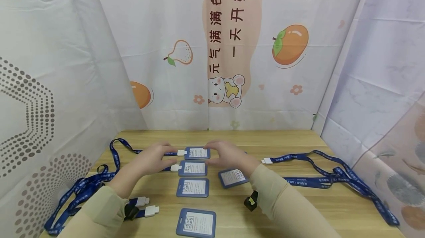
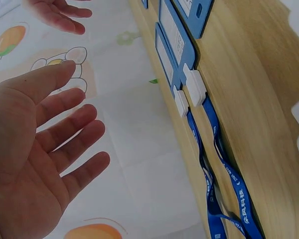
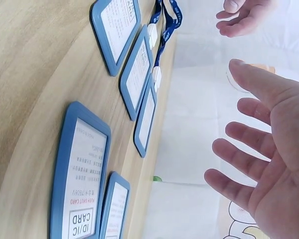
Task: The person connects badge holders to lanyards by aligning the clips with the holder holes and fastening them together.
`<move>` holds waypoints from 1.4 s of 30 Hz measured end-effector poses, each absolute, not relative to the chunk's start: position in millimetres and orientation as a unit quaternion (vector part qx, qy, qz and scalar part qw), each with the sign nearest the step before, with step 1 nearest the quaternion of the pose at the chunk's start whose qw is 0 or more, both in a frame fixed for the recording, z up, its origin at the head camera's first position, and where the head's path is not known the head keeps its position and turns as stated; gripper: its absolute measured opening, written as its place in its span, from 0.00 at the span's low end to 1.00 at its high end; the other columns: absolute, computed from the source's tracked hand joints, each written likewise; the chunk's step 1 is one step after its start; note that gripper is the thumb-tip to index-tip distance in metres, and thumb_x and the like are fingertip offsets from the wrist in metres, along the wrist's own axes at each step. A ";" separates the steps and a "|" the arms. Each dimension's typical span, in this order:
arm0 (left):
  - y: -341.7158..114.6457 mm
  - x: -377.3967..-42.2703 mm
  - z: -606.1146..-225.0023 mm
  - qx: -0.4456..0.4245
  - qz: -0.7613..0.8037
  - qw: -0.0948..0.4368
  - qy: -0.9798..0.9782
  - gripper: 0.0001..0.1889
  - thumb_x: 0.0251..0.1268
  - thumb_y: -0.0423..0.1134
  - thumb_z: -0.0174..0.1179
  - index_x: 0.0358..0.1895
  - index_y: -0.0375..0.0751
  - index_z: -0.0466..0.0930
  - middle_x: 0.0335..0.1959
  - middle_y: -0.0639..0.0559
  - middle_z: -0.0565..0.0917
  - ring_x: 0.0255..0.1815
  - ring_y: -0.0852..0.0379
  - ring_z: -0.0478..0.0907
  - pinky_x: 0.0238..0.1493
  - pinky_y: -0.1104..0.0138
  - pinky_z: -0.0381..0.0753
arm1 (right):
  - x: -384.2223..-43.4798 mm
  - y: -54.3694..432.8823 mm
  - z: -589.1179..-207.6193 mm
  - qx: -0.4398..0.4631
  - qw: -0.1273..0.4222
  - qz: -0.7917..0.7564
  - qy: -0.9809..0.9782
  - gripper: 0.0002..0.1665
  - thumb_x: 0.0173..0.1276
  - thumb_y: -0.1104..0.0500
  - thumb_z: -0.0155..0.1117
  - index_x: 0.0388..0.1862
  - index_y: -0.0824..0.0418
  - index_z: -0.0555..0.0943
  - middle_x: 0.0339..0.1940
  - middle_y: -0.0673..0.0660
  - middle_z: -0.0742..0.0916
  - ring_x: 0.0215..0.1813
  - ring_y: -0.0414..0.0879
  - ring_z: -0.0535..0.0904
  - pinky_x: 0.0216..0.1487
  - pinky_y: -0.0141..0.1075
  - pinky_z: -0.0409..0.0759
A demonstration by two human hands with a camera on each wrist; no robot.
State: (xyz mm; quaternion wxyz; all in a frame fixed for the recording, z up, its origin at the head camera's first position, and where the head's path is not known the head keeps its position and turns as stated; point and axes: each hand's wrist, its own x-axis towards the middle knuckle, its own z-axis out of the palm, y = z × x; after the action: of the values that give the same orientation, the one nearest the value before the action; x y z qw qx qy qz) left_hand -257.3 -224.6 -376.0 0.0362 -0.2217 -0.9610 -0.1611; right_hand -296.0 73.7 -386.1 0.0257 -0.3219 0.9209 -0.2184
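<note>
My left hand (image 1: 153, 161) is raised over the table with its fingers loosely spread, holding nothing; the left wrist view shows its palm. Opposite it, my right hand (image 1: 229, 157) also has relaxed, apart fingers and an empty palm in the right wrist view. Between the hands lie two blue ID card holders, the far one (image 1: 203, 153) and the nearer one (image 1: 195, 168), each joined to a white clip on a blue lanyard. In the head view, the right fingertips overlap their right edges. A third card holder (image 1: 192, 188) without a clip lies closer in.
Another card holder (image 1: 196, 223) lies near the front. Under the right forearm is a tilted card holder (image 1: 233, 177), with one more mostly hidden behind the hand. Loose white clips (image 1: 151, 210) and bundled blue lanyards (image 1: 83, 188) lie left; more lanyards (image 1: 308, 182) lie right. A printed curtain (image 1: 159, 83) hangs behind.
</note>
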 end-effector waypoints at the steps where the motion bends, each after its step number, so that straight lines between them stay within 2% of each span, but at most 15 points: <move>1: -225.9 -255.7 -376.2 -0.225 -0.160 0.039 -0.960 0.19 0.68 0.50 0.68 0.58 0.47 0.86 0.58 0.45 0.82 0.59 0.44 0.80 0.56 0.48 0.81 | -295.2 74.2 -385.5 -0.326 0.025 -0.218 0.920 0.32 0.66 0.44 0.73 0.68 0.48 0.79 0.70 0.51 0.79 0.72 0.50 0.71 0.69 0.48 0.71; 9: -234.5 -242.6 -377.8 -0.222 -0.151 0.036 -0.963 0.18 0.67 0.48 0.69 0.56 0.46 0.86 0.61 0.43 0.80 0.62 0.41 0.78 0.59 0.47 0.79 | -286.0 74.4 -382.6 -0.369 0.017 -0.218 0.903 0.33 0.66 0.44 0.73 0.68 0.50 0.79 0.69 0.50 0.79 0.71 0.49 0.72 0.69 0.47 0.71; 17: -243.8 -230.8 -378.0 -0.228 -0.137 0.039 -0.963 0.19 0.65 0.47 0.71 0.56 0.46 0.86 0.61 0.42 0.80 0.61 0.41 0.78 0.57 0.47 0.80 | -277.0 69.0 -383.7 -0.373 0.019 -0.210 0.903 0.35 0.65 0.42 0.74 0.69 0.48 0.78 0.71 0.51 0.77 0.73 0.50 0.71 0.69 0.48 0.71; 25: -254.3 -223.6 -381.7 -0.209 -0.119 0.020 -0.970 0.24 0.63 0.52 0.72 0.61 0.49 0.84 0.60 0.47 0.81 0.59 0.45 0.80 0.56 0.48 0.81 | -269.3 59.9 -385.4 -0.386 0.023 -0.213 0.897 0.33 0.65 0.44 0.75 0.68 0.46 0.79 0.69 0.48 0.79 0.71 0.47 0.73 0.68 0.45 0.72; 33: -264.4 -216.0 -385.3 -0.200 -0.130 -0.006 -0.971 0.27 0.62 0.55 0.71 0.63 0.50 0.83 0.65 0.45 0.78 0.66 0.40 0.75 0.60 0.43 0.76 | -266.6 47.6 -396.0 -0.399 0.035 -0.228 0.888 0.34 0.65 0.43 0.75 0.68 0.47 0.79 0.69 0.47 0.79 0.71 0.46 0.73 0.68 0.44 0.73; 42: -275.3 -209.6 -389.6 -0.188 -0.146 -0.026 -0.971 0.28 0.62 0.51 0.72 0.66 0.51 0.80 0.68 0.43 0.75 0.68 0.38 0.72 0.62 0.40 0.73 | -265.6 33.9 -405.9 -0.419 0.050 -0.231 0.877 0.37 0.65 0.41 0.74 0.70 0.47 0.77 0.67 0.45 0.80 0.60 0.44 0.80 0.55 0.34 0.80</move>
State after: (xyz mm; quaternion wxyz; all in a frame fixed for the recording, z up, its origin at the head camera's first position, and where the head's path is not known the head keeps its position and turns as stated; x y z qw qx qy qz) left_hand -209.6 -275.3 -389.6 -0.0264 -0.1876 -0.9710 -0.1461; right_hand -265.6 33.9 -405.9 0.0502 -0.4191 0.8768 -0.2305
